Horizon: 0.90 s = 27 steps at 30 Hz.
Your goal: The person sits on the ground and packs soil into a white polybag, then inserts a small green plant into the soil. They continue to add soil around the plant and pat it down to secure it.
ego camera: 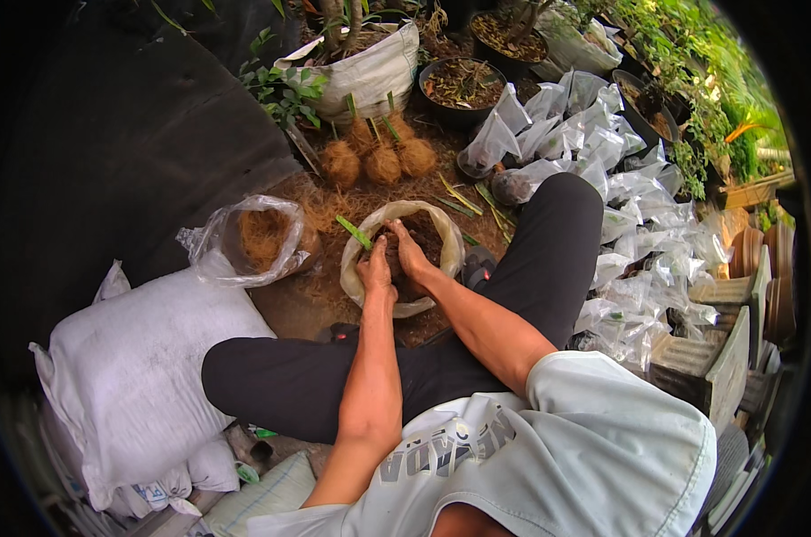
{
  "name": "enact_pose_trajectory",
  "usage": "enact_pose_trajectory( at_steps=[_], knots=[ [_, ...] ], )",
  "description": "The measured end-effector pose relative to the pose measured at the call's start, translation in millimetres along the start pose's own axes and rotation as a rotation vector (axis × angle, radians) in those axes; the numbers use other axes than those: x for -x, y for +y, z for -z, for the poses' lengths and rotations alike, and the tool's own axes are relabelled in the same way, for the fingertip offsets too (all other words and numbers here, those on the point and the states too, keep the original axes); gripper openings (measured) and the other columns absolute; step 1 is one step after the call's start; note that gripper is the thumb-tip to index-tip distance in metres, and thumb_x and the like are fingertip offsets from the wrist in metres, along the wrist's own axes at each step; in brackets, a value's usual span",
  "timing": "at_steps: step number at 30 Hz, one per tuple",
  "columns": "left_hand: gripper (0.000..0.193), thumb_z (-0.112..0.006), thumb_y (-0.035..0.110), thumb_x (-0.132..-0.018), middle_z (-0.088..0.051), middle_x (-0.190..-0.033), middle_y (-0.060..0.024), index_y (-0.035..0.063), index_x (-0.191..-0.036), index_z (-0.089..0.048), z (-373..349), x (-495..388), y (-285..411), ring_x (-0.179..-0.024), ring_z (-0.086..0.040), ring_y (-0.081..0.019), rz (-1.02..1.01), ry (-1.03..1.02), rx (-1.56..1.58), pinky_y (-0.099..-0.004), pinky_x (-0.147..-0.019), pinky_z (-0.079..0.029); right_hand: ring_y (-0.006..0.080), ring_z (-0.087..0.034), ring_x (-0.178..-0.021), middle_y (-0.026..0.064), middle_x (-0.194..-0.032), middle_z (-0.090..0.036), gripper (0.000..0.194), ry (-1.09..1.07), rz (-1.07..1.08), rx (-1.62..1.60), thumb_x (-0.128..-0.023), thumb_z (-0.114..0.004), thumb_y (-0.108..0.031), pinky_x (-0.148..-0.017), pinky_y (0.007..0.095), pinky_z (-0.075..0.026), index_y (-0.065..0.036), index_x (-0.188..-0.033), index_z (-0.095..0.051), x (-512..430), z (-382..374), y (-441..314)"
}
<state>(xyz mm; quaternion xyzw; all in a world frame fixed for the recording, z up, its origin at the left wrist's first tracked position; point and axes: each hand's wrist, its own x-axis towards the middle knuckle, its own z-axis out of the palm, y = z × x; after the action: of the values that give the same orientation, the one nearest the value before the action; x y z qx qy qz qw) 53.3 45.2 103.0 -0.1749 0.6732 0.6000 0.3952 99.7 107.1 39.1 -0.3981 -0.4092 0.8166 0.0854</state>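
In front of me a pale plastic bag [451, 228] with a rolled rim holds dark soil [427, 227]. My left hand [376, 268] and my right hand [410, 252] face each other inside it, cupped about a clump of that soil. A green strip of leaf [353, 231] slants up past the rim beside my left fingertips; its lower end is hidden. To the left stands a clear plastic bag [291, 231] with brown coconut fibre [263, 235] in it. Beyond, several fibre-wrapped balls [382, 163] sit on the ground, each with a green leaf piece sticking up.
Loose leaf strips [460, 194] lie right of the soil bag. Many clear plastic bags [593, 141] crowd the right side. A full white sack [157, 356] lies at left. Potted plants [462, 84] and a white planting sack [372, 67] stand at the back.
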Motion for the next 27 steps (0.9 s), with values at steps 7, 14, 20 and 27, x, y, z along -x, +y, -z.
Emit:
enact_pose_trajectory(
  at_steps=[7,14,20,27],
  knots=[
    [0.053,-0.063,0.037,-0.094,-0.056,-0.129,-0.0148,0.0003,-0.131,-0.055,0.6,-3.2,-14.9,-0.119,-0.054,-0.0261,0.024,-0.093,0.141,-0.0454,-0.102,-0.043,0.0451,-0.053,-0.118,0.0308,-0.120,-0.059,0.067,0.070,0.168,0.533,-0.099,-0.031,-0.055,-0.099,0.0450,-0.038,0.002,-0.121,-0.060,18.3,-8.3,-19.3],
    [0.070,-0.041,0.052,-0.100,-0.029,-0.152,-0.0167,0.0017,-0.147,-0.026,-5.0,-22.0,-39.5,-0.142,-0.027,-0.0293,-0.264,-0.036,0.119,-0.0438,-0.114,-0.023,0.0380,-0.064,-0.093,0.0275,-0.097,-0.066,0.054,0.234,-0.010,0.481,-0.096,-0.046,-0.045,-0.082,0.0443,-0.045,0.004,-0.101,-0.067,20.8,-9.0,-27.8],
    [0.035,-0.045,0.032,-0.100,-0.046,-0.116,-0.0098,0.0028,-0.121,-0.044,3.7,-23.5,-39.4,-0.114,-0.046,-0.0244,-0.366,0.018,0.228,-0.0391,-0.103,-0.035,0.0344,-0.065,-0.093,0.0239,-0.100,-0.068,0.038,0.219,0.075,0.346,-0.092,-0.054,-0.032,-0.081,0.0398,-0.046,0.002,-0.104,-0.068,23.9,-17.1,-23.1],
    [0.055,-0.040,0.047,-0.100,-0.043,-0.141,-0.0116,0.0138,-0.144,-0.039,9.2,-11.0,-36.5,-0.128,-0.044,-0.0294,-0.159,-0.307,0.284,-0.0486,-0.107,-0.035,0.0390,-0.050,-0.120,0.0209,-0.124,-0.055,0.045,0.345,0.052,0.697,-0.091,-0.050,-0.037,-0.101,0.0484,-0.032,-0.006,-0.123,-0.056,29.7,-18.9,-37.0]
  ],
)
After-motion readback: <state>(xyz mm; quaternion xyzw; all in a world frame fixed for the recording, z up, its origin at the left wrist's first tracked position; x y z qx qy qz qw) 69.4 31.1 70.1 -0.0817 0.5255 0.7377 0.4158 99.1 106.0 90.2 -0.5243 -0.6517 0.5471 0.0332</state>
